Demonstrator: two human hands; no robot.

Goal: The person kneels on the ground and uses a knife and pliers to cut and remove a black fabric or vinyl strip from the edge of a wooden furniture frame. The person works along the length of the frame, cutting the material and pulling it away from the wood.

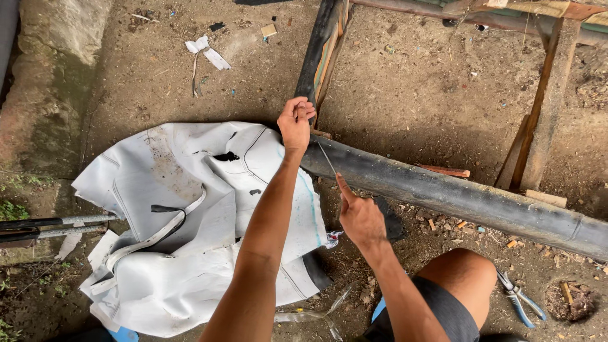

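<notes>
While left hand (295,121) pinches thin wire (327,158) taut, rt hand (360,216) fingers hold its lower end (over black pipe (456,197)).

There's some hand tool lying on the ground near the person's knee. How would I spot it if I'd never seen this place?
Start at the long black padded beam running across the dirt ground. Follow it towards the lower right, past the person's bent knee. There on the soil lies a pair of pliers, the only thing there with metal jaws and light blue handles, next to a small round hollow filled with debris.
</notes>
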